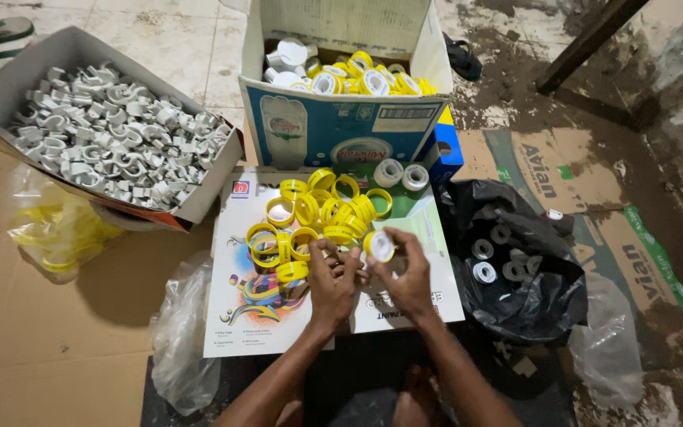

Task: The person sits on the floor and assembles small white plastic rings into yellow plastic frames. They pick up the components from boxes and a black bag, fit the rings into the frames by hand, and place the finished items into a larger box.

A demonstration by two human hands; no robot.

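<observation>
My right hand [407, 277] holds a small yellow-rimmed roll with a white centre [379, 246] between its fingertips. My left hand [333, 278] is close beside it, fingers curled and touching the right hand's fingers; what it holds is hidden. Just beyond both hands lies a heap of yellow rings [314, 217] on a printed cardboard sheet [250, 312]. Two white tape rolls [401, 174] stand at the sheet's far edge.
An open carton [341, 126] ahead holds finished yellow-and-white rolls. A grey box [199, 202] at the left is full of white plastic clips. A black bag [515, 300] at the right contains white rolls. Clear plastic bags [179, 340] lie left and right.
</observation>
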